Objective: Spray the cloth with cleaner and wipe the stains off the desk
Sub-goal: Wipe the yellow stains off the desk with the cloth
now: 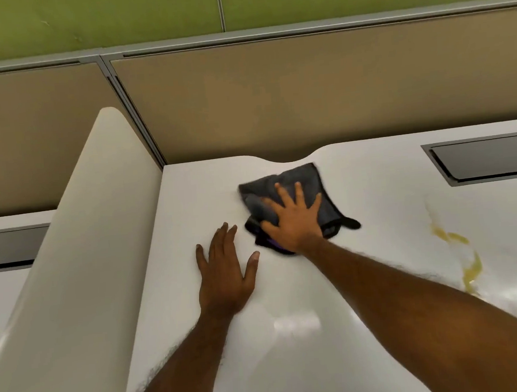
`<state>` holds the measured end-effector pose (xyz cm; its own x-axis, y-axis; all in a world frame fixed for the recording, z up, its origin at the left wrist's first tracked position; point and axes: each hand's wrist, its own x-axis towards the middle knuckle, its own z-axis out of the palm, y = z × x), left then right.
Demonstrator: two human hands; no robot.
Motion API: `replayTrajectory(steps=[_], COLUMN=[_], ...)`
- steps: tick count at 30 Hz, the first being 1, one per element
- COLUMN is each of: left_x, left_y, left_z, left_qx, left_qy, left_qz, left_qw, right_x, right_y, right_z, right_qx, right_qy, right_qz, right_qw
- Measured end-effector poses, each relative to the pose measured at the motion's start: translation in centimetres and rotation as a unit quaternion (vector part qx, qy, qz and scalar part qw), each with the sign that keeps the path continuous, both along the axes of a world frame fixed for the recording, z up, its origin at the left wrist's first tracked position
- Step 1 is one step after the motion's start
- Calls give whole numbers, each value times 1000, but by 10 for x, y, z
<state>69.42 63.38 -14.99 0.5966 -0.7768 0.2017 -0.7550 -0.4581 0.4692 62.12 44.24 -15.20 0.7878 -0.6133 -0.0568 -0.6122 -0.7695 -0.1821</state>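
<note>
A dark grey cloth (302,180) lies bunched on the white desk (294,347) near its back edge. My right hand (294,220) presses flat on the cloth with fingers spread. My left hand (226,275) rests palm down on the bare desk just left of the cloth, holding nothing. A yellow smeared stain (470,269) runs down the desk at the right, apart from the cloth. No spray bottle is in view.
A white divider panel (71,272) rises along the desk's left side. A tan partition wall (305,99) stands behind the desk. A grey cable tray (489,157) is recessed at the back right, another (7,246) on the neighbouring desk at left.
</note>
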Motion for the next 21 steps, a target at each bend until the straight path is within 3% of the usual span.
replayTrajectory(steps=[2,4,5,8,10,13,16,18,21], left_x=[2,3,3,2,2,4,8,6,-3], left_y=[2,5,5,4,5,8,14,20,30], left_z=[0,-1,-2,-2,0,4,9,8,1], left_qx=[-53,-89,-93,-75,-83,-160,-208,-188,-141], left_qy=[43,68,69,62,76,144,195,185,141], left_qz=[0,8,11,4,-7,-4,27,10,-37], left_qw=[998,994,993,995,994,976,958,965,979], right_x=[-20,-47,-58,-76,-73,-84,-113,-128,-138], right_y=[5,-11,-20,-15,16,69,68,60,77], right_z=[-3,1,3,7,7,2,4,7,9], right_qx=[-7,8,20,24,23,6,11,38,36], right_qy=[-8,-23,-34,-44,-21,-15,-20,-43,-35], right_qz=[161,250,243,45,-19,128,249,177,-26], right_qw=[987,968,969,998,999,992,968,983,998])
